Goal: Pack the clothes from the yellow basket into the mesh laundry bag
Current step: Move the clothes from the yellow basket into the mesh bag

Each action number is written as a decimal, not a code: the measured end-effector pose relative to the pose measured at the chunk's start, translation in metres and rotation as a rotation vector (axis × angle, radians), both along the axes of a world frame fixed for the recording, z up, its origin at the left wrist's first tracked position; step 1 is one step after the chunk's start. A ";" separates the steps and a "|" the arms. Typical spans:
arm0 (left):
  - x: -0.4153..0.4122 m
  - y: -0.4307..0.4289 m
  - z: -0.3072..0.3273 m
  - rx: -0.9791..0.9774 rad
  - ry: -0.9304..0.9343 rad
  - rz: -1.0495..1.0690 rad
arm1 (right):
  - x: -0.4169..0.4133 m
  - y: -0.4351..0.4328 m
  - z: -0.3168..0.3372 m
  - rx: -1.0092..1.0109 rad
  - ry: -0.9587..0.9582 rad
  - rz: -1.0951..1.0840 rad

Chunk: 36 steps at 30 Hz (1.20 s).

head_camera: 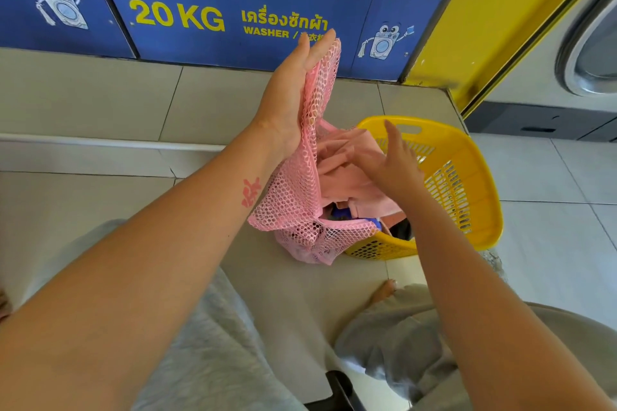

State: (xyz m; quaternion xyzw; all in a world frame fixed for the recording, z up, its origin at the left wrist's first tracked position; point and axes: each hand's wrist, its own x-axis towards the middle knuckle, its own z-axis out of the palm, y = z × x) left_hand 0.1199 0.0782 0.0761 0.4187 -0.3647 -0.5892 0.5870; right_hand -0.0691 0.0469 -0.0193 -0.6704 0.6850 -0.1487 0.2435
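My left hand (293, 93) grips the pink mesh laundry bag (297, 203) raised open; my right hand (394, 167), fingers loose, presses pink clothes (347, 170) inside, beside the yellow basket (467, 177).

A blue washer panel (233, 10) behind the raised left hand (293, 90) reads "20 KG" in yellow. Right of that, just above the fingertips, Thai script tops "WASHER /".

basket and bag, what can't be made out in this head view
- Basket contents: the right hand, the pink cloth and the bag cover most of the inside, so what is left cannot be counted.
- Bag contents: only dark and blue patches show through the mesh.
- Left hand grip: its fingers lie behind the mesh.
- Washer sign: its last characters sit behind the left hand.
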 end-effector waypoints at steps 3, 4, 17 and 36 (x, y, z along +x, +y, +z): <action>-0.002 -0.001 -0.001 0.004 0.005 -0.007 | -0.026 0.001 -0.023 0.232 -0.180 -0.133; -0.002 -0.001 -0.002 0.001 0.008 -0.010 | -0.032 0.005 -0.027 0.293 -0.249 -0.146; 0.012 0.005 -0.002 0.017 0.083 0.010 | 0.012 0.000 0.060 -0.277 -0.372 0.138; 0.022 0.007 -0.003 -0.013 0.042 -0.048 | 0.022 -0.006 -0.008 0.139 0.187 0.057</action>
